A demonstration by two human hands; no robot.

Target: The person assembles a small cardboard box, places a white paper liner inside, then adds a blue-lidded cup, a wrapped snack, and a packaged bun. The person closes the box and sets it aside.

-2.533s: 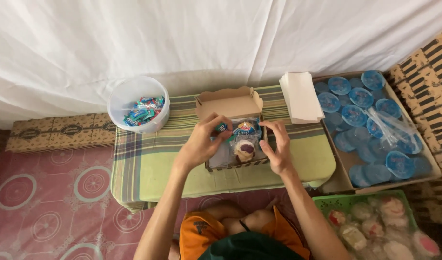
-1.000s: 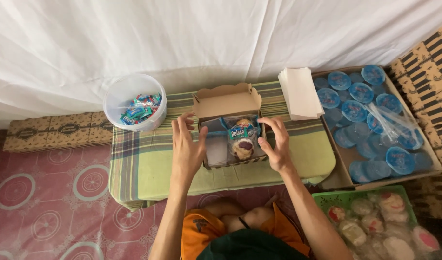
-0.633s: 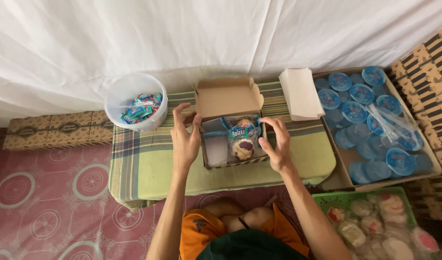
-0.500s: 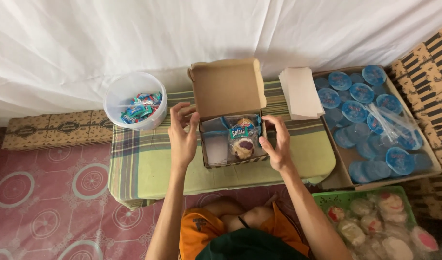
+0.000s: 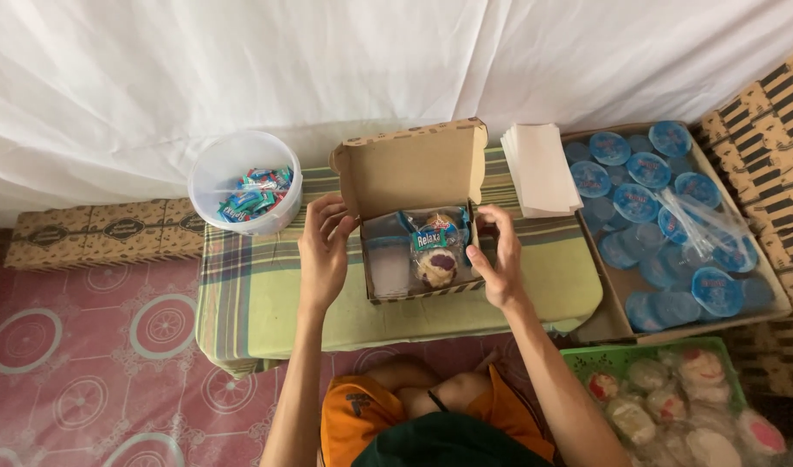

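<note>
my left hand [image 5: 323, 252] and right hand [image 5: 497, 257] sit fingers spread, flanking the cardboard snack box [image 5: 418, 227] between them on the low table [image 5: 267, 294], pinching nothing. i judge it light and thin-walled, easily crushed, best held at the side walls.

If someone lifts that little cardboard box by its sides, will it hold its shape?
Probably mostly: the cardboard box looks thin, so its walls may flex. Its raised lid could flop. Holding small snacks, it seems light.
</note>
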